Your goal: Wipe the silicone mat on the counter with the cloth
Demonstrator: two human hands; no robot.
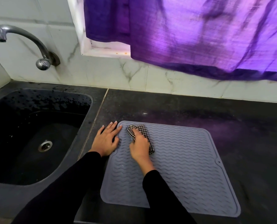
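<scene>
Already mid-wipe, the silicone mat (183, 167) lay flat on the counter (231, 113) beside the sink (37, 135); my right hand (139, 146) curled its fingers (135, 130) round the checked cloth (144, 131) at the far-left corner while my left hand (107, 139), fingers flat, pinned the edge. Next, I judged, strokes across the untouched ridges.

Both arms are seen reaching forward from the lower edge of the view, each covered to the wrist by a black sleeve (57, 188). The left hand (107, 139) is laid flat, palm down, with its fingers straight and slightly spread. The right hand (140, 146) is held palm down with its fingers curled around a folded cloth (144, 135).
</scene>
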